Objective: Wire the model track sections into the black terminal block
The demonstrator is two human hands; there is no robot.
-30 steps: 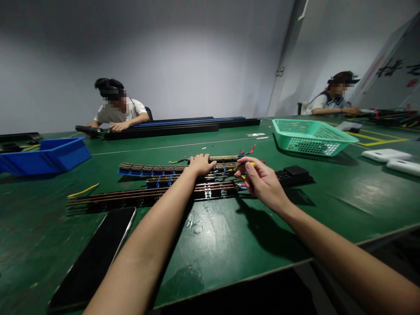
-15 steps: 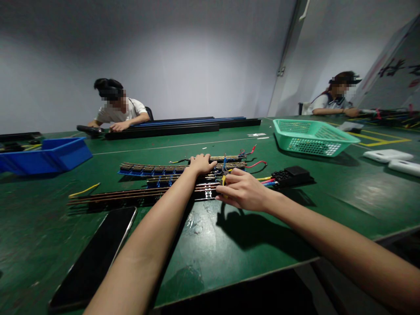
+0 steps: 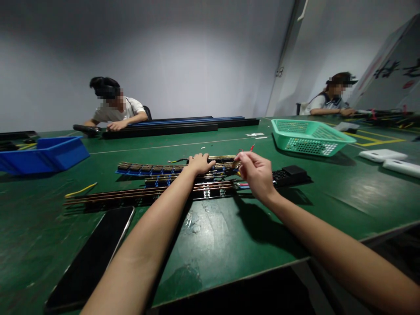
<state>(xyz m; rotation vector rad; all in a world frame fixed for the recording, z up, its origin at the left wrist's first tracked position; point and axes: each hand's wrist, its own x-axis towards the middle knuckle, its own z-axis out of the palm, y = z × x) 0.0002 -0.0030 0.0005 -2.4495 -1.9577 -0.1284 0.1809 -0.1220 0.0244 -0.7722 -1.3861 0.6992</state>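
Note:
My left hand (image 3: 198, 164) lies flat across the long strips in front of me, fingers spread and pressing on their middle. These blue strips (image 3: 157, 180) and the black strip (image 3: 108, 199) carry thin copper-coloured rods along their length. At their right end my right hand (image 3: 255, 171) is closed in a pinch, and what sits between its fingertips is too small to make out. Small dark pliers (image 3: 226, 172) with yellow on the handle appear to rest on the strips just left of that hand. A black plug-like block (image 3: 292, 174) with coloured wires lies to the right.
A phone (image 3: 92, 258) lies by my left forearm. Farther off stand a blue bin (image 3: 62, 153) and a green basket (image 3: 308, 142). White devices (image 3: 382, 155) lie at the right. Two people sit across the table, one beside long black bars (image 3: 160, 130).
My right hand has moved up and to the right, away from the yellow-handled pliers it held, and is now pinched at the wire end. My left hand keeps its place on the strips.

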